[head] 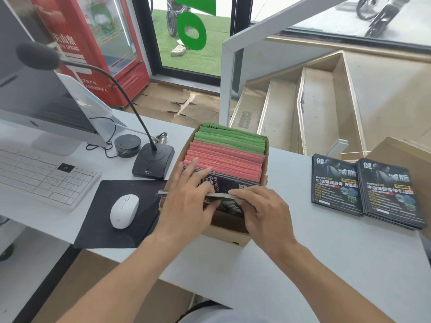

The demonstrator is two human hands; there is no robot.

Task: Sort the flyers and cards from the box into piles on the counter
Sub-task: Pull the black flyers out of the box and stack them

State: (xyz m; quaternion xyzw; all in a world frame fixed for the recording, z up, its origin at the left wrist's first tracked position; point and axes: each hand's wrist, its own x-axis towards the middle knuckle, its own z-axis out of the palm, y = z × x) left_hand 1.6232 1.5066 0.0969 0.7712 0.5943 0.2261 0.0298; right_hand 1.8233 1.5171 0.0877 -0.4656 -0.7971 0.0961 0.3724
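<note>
Dark flyers (224, 183) sit at the near end of the cardboard box (235, 236), ahead of pink cards (224, 159) and green cards (231, 139). The left hand (186, 201) lies with fingers straight across the bundle; the right hand (258, 206) curls over its near edge, pinching it. Glossy paper, I'd say: light, floppy, prone to slide apart, so best taken by both short edges as one block. Two flyer piles (363, 187) already lie on the counter (326, 264) to the right. Left of the box stand a desk microphone (154, 163), mouse (124, 210) and keyboard (44, 180); the rightward path looks open.
</note>
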